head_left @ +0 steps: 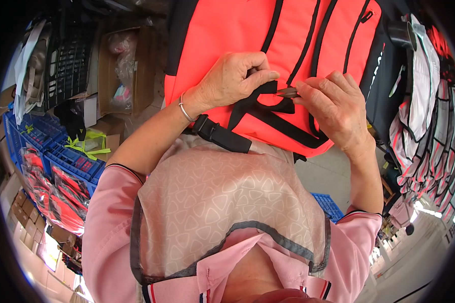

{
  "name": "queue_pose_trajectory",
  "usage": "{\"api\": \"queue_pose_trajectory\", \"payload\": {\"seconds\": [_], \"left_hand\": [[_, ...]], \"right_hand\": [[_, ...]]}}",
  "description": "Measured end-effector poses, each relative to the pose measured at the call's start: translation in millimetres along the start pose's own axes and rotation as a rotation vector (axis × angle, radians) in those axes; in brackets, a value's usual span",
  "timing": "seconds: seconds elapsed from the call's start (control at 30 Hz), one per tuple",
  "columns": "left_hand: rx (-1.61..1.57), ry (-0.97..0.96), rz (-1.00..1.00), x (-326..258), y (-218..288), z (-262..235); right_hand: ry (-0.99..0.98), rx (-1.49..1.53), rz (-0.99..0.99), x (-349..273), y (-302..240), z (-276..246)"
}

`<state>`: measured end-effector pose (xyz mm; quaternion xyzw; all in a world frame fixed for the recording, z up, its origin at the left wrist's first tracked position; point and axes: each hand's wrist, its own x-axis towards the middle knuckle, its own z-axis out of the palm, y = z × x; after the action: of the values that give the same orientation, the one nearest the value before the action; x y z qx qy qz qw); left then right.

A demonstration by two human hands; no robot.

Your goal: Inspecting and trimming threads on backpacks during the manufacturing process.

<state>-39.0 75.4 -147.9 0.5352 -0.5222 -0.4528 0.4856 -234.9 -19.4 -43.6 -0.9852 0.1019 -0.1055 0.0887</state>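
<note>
A bright coral-orange backpack (227,30) with black zips and trim lies in front of me. My left hand (235,78), a bangle at its wrist, pinches the end of a black webbing strap (245,107) between thumb and fingers. In my right hand (333,103) are small metal thread snips (288,93), gripped with their points close to the strap end. Most of the snips is hidden by the fingers. A black plastic buckle (202,124) on webbing hangs near my left wrist, over the bag's lower edge.
A cardboard box (145,76) with plastic-wrapped items stands at the left. Below it are blue crates (76,164) and bagged red-and-black goods (51,187). Grey-and-white pieces with black edging (424,136) hang in a stack at the right. Another blue crate (328,206) sits beside my right arm.
</note>
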Motion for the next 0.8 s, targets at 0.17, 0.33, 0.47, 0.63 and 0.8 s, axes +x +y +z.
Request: {"api": "queue_pose_trajectory", "payload": {"seconds": [0.17,0.33,0.47,0.63,0.8], "left_hand": [[0.012,-0.008,0.006,-0.9,0.1,0.3],[0.021,-0.024,0.036,-2.3,-1.9,0.2],[0.002,-0.025,0.039,-1.3,-3.5,0.2],[-0.002,-0.017,0.018,-0.4,-3.7,-0.6],[-0.017,-0.028,-0.002,0.5,-2.5,-1.2]], "right_hand": [[-0.063,-0.005,-0.069,5.3,3.4,-0.4],[-0.078,-0.034,-0.148,10.0,5.3,3.1],[-0.054,-0.057,-0.226,11.9,5.7,4.6],[-0.1,0.004,-0.148,9.1,4.7,3.2],[-0.08,0.062,-0.087,7.7,1.7,7.7]]}}
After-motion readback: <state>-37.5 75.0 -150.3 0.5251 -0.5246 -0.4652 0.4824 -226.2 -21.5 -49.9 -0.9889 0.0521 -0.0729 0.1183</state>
